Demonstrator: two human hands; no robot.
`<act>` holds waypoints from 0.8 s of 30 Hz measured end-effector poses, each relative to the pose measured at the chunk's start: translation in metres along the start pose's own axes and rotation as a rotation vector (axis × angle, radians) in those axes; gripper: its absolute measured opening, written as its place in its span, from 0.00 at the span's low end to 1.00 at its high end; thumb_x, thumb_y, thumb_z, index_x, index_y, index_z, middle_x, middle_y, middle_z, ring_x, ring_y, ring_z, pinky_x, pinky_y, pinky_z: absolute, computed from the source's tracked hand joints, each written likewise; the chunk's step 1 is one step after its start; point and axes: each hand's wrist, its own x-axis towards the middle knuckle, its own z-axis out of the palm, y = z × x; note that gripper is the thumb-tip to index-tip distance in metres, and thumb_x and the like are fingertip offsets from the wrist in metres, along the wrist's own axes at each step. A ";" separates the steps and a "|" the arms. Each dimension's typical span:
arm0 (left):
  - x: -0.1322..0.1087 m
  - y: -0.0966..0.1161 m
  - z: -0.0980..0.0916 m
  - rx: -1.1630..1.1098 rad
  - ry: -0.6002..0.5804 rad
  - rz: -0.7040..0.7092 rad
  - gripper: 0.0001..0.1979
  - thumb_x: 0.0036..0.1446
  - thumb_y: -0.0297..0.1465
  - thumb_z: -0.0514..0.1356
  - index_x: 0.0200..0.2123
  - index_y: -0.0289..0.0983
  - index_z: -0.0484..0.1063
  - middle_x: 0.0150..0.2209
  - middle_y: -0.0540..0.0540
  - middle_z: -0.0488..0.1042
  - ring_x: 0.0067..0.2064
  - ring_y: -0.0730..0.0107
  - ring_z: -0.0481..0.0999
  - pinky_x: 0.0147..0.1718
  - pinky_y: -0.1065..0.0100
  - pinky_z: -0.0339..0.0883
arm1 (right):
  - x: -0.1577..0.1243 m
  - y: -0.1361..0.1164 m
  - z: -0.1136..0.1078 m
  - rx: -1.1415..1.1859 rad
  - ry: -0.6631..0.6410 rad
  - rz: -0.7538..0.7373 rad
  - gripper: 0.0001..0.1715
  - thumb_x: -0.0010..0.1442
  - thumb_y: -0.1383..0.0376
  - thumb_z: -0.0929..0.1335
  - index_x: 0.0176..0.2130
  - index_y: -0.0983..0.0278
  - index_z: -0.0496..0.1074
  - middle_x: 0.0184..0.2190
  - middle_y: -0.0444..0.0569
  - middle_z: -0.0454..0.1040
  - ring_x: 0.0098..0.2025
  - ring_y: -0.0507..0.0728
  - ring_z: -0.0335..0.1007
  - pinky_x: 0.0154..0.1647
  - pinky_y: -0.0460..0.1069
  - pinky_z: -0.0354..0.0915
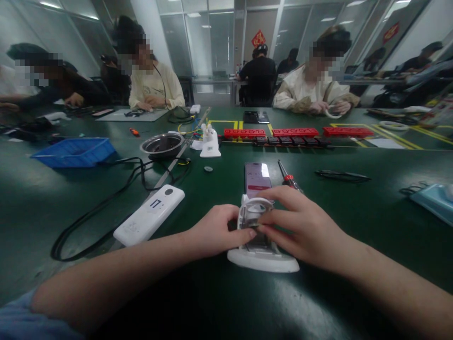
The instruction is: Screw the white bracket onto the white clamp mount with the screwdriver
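Observation:
A white plastic housing (264, 261) with a wide curved base and an open hollow body is between my hands, over the green table. My left hand (221, 230) grips its left side, the thumb reaching over the opening. From the right, my right hand (300, 224) has its fingertips pinched together inside the hollow; any small part between them is too hidden to make out. Just behind the housing lies a phone (257, 177) with a lit screen. A screwdriver (289, 177) with a red and black handle is beside the phone.
A white power bank (150, 215) and black cable (76, 228) lie left. Behind are a blue tray (72, 153), metal bowl (162, 145), white stand (210, 144) and red racks (244, 133). Tweezers (342, 175) and a light-blue box (435, 200) lie right. People sit opposite.

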 end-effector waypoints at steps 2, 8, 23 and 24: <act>-0.002 0.004 -0.001 0.052 -0.020 -0.007 0.09 0.49 0.34 0.55 0.27 0.34 0.69 0.24 0.51 0.67 0.27 0.73 0.66 0.24 0.74 0.58 | -0.002 -0.001 0.006 -0.094 0.041 -0.048 0.10 0.57 0.65 0.62 0.30 0.64 0.71 0.42 0.55 0.67 0.43 0.56 0.64 0.39 0.51 0.66; -0.006 0.012 -0.001 0.208 0.008 0.004 0.08 0.50 0.30 0.52 0.22 0.34 0.66 0.21 0.52 0.66 0.24 0.75 0.65 0.22 0.74 0.53 | -0.004 -0.007 0.011 -0.141 0.090 -0.051 0.10 0.57 0.70 0.60 0.40 0.65 0.64 0.41 0.53 0.69 0.40 0.54 0.68 0.35 0.46 0.67; -0.011 0.016 -0.001 0.314 0.020 -0.022 0.12 0.53 0.33 0.49 0.25 0.34 0.69 0.25 0.49 0.68 0.26 0.73 0.66 0.24 0.72 0.56 | -0.018 0.028 -0.022 0.109 -0.166 0.613 0.11 0.56 0.58 0.61 0.31 0.63 0.65 0.26 0.47 0.69 0.27 0.53 0.66 0.26 0.47 0.63; -0.011 0.016 -0.001 0.312 0.017 -0.025 0.13 0.54 0.33 0.49 0.25 0.34 0.69 0.25 0.49 0.68 0.26 0.73 0.66 0.24 0.72 0.56 | -0.022 0.035 -0.021 0.048 -0.308 0.706 0.12 0.56 0.57 0.61 0.28 0.63 0.65 0.24 0.47 0.69 0.25 0.53 0.65 0.24 0.47 0.61</act>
